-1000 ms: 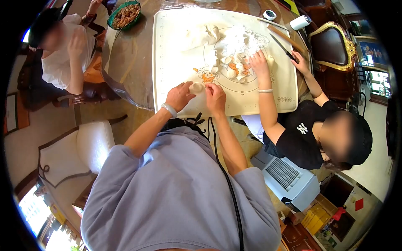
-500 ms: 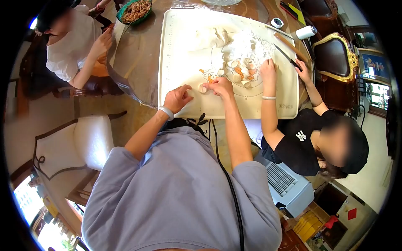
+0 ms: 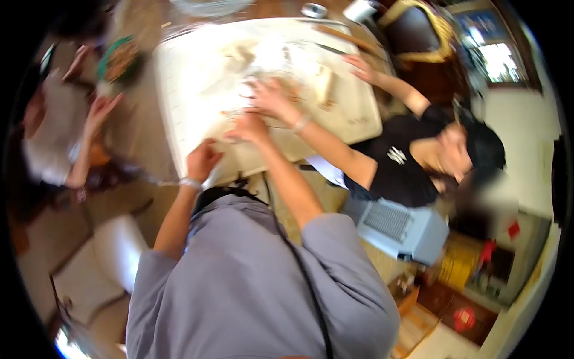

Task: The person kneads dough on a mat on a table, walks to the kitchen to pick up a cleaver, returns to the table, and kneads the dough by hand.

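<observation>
Motion blurs the view. My left hand (image 3: 204, 160), with curled fingers, is over the near left edge of the white mat (image 3: 185, 113); whether it holds anything is unclear. Farther right, my right hand (image 3: 249, 128) reaches down to the mat, its fingertips smeared near small dough pieces. Just beyond it, touching or nearly touching, is a co-worker's hand (image 3: 274, 100) over the pieces. A pale dough strip (image 3: 323, 84) lies to the right. Toward the back are a larger dough lump (image 3: 234, 55) and white flour (image 3: 272, 55).
The co-worker's other hand (image 3: 360, 67) is at a knife (image 3: 330, 48) on the right, beside a wooden rolling pin (image 3: 350, 37). Another person's hand (image 3: 100, 113) is at left, near a green bowl of filling (image 3: 119, 60). A white roll (image 3: 360, 10) stands at the back.
The view has swung, shifting the mat left. My right hand has moved away from my left, toward the dough pieces. The co-worker's hand has come across beside it.
</observation>
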The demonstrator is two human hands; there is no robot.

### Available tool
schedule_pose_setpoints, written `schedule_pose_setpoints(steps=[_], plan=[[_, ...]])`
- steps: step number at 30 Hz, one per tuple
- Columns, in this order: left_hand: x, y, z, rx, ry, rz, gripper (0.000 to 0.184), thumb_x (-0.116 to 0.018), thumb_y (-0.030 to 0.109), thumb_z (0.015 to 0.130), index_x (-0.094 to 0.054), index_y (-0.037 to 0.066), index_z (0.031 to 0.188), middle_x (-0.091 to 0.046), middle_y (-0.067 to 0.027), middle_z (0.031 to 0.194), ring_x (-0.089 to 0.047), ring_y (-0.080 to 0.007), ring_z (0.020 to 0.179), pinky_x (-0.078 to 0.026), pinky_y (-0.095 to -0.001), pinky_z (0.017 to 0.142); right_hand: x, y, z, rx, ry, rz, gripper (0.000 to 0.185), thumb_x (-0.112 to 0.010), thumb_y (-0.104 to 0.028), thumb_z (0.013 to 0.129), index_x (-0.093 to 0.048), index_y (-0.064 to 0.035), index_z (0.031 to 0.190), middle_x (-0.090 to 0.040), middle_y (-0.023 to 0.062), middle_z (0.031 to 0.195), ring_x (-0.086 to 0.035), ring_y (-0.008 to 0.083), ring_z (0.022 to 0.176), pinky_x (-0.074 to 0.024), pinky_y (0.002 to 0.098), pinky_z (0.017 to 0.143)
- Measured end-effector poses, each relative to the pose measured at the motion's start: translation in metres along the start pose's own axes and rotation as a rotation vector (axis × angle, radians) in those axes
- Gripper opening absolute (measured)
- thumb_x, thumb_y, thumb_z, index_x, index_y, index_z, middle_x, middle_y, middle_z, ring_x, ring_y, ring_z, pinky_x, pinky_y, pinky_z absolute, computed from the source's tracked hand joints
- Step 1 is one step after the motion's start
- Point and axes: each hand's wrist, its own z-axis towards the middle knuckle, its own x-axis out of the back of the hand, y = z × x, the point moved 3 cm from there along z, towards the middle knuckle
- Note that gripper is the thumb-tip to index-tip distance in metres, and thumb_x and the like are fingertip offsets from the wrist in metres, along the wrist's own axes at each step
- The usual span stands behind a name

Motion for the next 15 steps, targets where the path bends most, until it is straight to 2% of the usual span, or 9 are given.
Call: schedule_pose_setpoints(steps=[1,2,3,4,6,9,12,15], plan=[[0.0,0.001,0.001,-0.042,0.006,-0.011,0.033,-0.076,0.017,0.076,-0.06,0.011,0.104,-0.061,-0.0035,0.067,-0.059,-0.0163,0.058,-0.048,-0.031,0.054,0.004,-0.006,-0.005,-0.083,-0.106,0.008,0.055,-0.082,-0.052,0.054,-0.061,-0.0062,0.076,-0.064,0.0129,0.07,-0.064,0.0301,0.067,-0.0505,0.0436,0.064],[0.001,0.002,0.0,-0.068,0.019,-0.015,0.033,-0.077,0.015,0.075,-0.06,0.011,0.103,-0.059,-0.003,0.065,-0.057,-0.015,0.056,-0.047,-0.0298,0.053,0.006,-0.012,-0.018,-0.037,0.007,0.053,0.053,-0.082,-0.047,0.056,-0.061,-0.007,0.083,-0.065,0.0136,0.077,-0.065,0.032,0.074,-0.0504,0.0444,0.066],[0.002,0.009,-0.005,-0.079,0.013,-0.021,0.033,-0.077,0.013,0.075,-0.06,0.01,0.103,-0.058,-0.0027,0.063,-0.055,-0.0146,0.055,-0.046,-0.0294,0.052,0.007,-0.02,-0.03,-0.065,0.042,0.012,0.054,-0.082,-0.044,0.059,-0.06,-0.0078,0.093,-0.066,0.0119,0.082,-0.065,0.0306,0.078,-0.0507,0.0438,0.067],[0.004,0.009,-0.004,-0.075,0.011,-0.02,0.033,-0.076,0.012,0.075,-0.06,0.01,0.103,-0.056,-0.0023,0.062,-0.053,-0.0141,0.053,-0.045,-0.0289,0.052,0.005,-0.026,-0.034,-0.059,0.018,0.114,0.06,-0.082,-0.04,0.059,-0.057,-0.0077,0.103,-0.064,0.0136,0.093,-0.065,0.0323,0.083,-0.0519,0.0439,0.069],[0.005,0.012,-0.003,-0.083,0.006,-0.018,0.031,-0.076,0.012,0.076,-0.059,0.009,0.103,-0.054,-0.0019,0.061,-0.051,-0.0139,0.052,-0.044,-0.029,0.051,0.009,-0.044,-0.05,-0.07,0.095,0.023,0.056,-0.08,-0.034,0.064,-0.056,-0.0068,0.106,-0.058,0.0165,0.104,-0.061,0.034,0.093,-0.0526,0.044,0.072],[0.006,0.012,-0.004,-0.077,-0.002,0.014,0.031,-0.075,0.013,0.077,-0.059,0.009,0.103,-0.055,-0.0017,0.062,-0.052,-0.0133,0.053,-0.044,-0.0288,0.052,0.004,-0.047,-0.058,0.038,0.141,0.012,0.043,-0.073,-0.022,0.072,-0.055,-0.0057,0.107,-0.052,0.0184,0.107,-0.057,0.0355,0.1,-0.0527,0.045,0.074],[0.007,0.015,-0.004,-0.063,-0.021,0.036,0.031,-0.075,0.013,0.077,-0.06,0.008,0.104,-0.056,-0.0016,0.062,-0.052,-0.0127,0.053,-0.044,-0.0283,0.052,0.001,-0.046,-0.058,0.067,0.137,0.011,0.032,-0.065,-0.011,0.075,-0.055,-0.0057,0.106,-0.05,0.0174,0.106,-0.056,0.0343,0.101,-0.0521,0.0446,0.075],[0.006,0.013,-0.004,-0.06,-0.021,0.033,0.033,-0.075,0.013,0.077,-0.06,0.009,0.105,-0.056,-0.0014,0.063,-0.052,-0.0123,0.053,-0.045,-0.0274,0.052,0.0,-0.042,-0.061,0.097,0.211,0.047,0.03,-0.063,-0.012,0.075,-0.056,-0.0066,0.103,-0.052,0.0154,0.104,-0.057,0.0329,0.097,-0.0514,0.0436,0.075]])
